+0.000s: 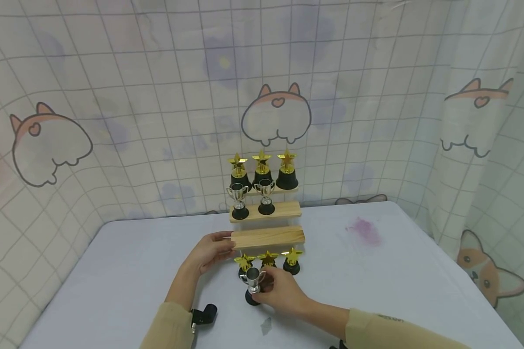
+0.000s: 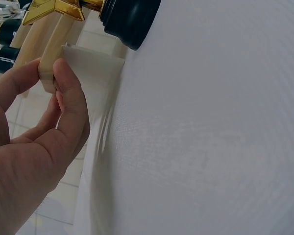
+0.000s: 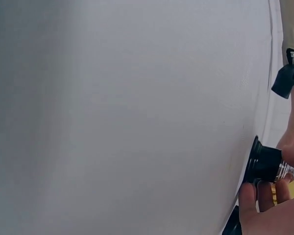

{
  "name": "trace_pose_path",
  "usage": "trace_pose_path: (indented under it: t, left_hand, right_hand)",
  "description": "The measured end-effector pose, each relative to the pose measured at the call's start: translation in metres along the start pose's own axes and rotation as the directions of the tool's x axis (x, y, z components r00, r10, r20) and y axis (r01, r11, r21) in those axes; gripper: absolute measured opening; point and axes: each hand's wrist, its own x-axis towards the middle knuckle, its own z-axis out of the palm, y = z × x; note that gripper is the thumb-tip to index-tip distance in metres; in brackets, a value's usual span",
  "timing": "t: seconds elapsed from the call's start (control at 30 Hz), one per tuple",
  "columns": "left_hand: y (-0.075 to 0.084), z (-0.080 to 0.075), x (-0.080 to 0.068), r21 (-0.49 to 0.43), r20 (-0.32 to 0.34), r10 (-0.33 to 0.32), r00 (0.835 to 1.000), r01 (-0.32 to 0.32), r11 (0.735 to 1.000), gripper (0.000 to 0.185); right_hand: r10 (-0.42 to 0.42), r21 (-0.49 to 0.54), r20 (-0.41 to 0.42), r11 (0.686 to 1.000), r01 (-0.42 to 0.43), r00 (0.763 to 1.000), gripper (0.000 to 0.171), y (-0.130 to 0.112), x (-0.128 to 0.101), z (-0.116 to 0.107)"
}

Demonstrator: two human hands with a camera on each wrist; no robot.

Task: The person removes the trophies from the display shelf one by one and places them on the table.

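My left hand (image 1: 210, 251) pinches the left end of the lowest wooden step (image 1: 268, 237) of a tiered display stand; the left wrist view shows thumb and fingers on both faces of the board (image 2: 50, 68). With its thumb and fingers, my right hand (image 1: 285, 292) holds a small silver trophy cup (image 1: 253, 277) upright, its black base (image 3: 264, 164) close at the white tabletop. Just behind that cup, three gold star trophies (image 1: 291, 261) stand in a row in front of the stand, the middle one partly hidden by the right hand.
Two silver trophy cups (image 1: 266, 198) stand on the middle step (image 1: 284, 209), left and centre. Three gold star trophies (image 1: 286, 169) line the top step (image 1: 284, 190). A patterned curtain (image 1: 179, 121) hangs behind the white table (image 1: 345, 271), which has a pink stain (image 1: 366, 231) at right.
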Motion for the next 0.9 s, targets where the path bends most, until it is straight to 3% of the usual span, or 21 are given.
trace_pose_path:
  t: [0.53,0.9]
  left_hand:
    - [-0.003,-0.002,0.002,0.016,0.004,0.015,1.000,-0.015,1.000,0.055]
    - [-0.005,-0.001,0.004,0.023,0.013,0.017,1.000,-0.017,1.000,0.055]
  right_hand:
    - [-0.047,-0.044,-0.005,0.998,0.046,0.999,0.033,-0.004,0.008,0.007]
    - [0.003,-0.055,-0.012,0.998,-0.004,1.000,0.029,-0.008,0.014,0.007]
